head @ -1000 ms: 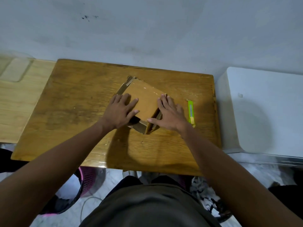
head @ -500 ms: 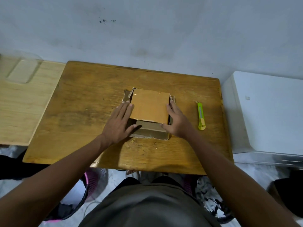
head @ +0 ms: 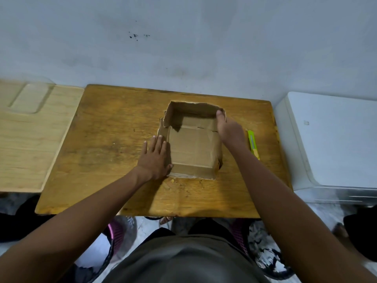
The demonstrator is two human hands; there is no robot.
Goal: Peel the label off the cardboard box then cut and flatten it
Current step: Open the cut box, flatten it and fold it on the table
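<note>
A brown cardboard box (head: pixel 193 146) lies opened on the wooden table (head: pixel 102 152), its inside facing up. The far wall stands upright; the near and left flaps lie low. My left hand (head: pixel 156 158) presses flat, fingers spread, on the box's left flap. My right hand (head: pixel 229 128) grips the far right corner of the standing wall, thumb inside. A green utility knife (head: pixel 253 144) lies just right of the box, partly behind my right forearm.
A lighter wooden board (head: pixel 30 137) with a clear plastic tray (head: pixel 28 99) adjoins the table's left side. A white plastic container (head: pixel 334 139) stands on the right. A wall runs behind the table. Baskets and bags sit on the floor by my legs.
The box was closed with a flap on top; that flap is now lifted away and the inside shows. My right hand moved to the far right corner; my left hand flattened onto the left flap.
</note>
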